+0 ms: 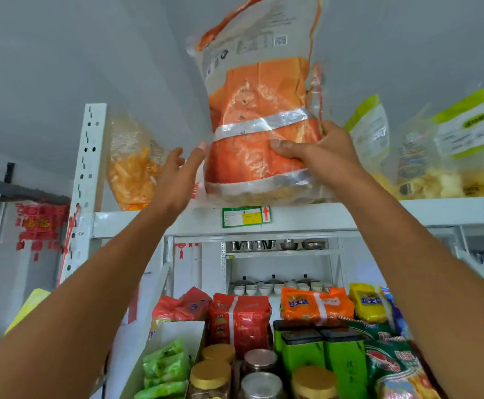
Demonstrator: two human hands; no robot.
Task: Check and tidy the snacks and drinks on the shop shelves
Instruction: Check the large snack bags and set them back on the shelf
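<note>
A tall orange and clear snack bag (259, 110) stands upright on the top shelf (321, 217), its base at the shelf's front edge. My right hand (318, 151) grips the bag's lower right side, thumb across the front and fingers behind. Just left of the bag, my left hand (177, 174) is raised with straight fingers, fingertips at the bag's left edge; whether they touch it I cannot tell.
A bag of yellow-orange snacks (132, 165) stands left of the orange bag by the white upright post (86, 174). Green-topped bags (465, 145) fill the top shelf to the right. Below are red and orange packets (239, 321), green tins (333, 358) and gold-lidded jars (210, 375).
</note>
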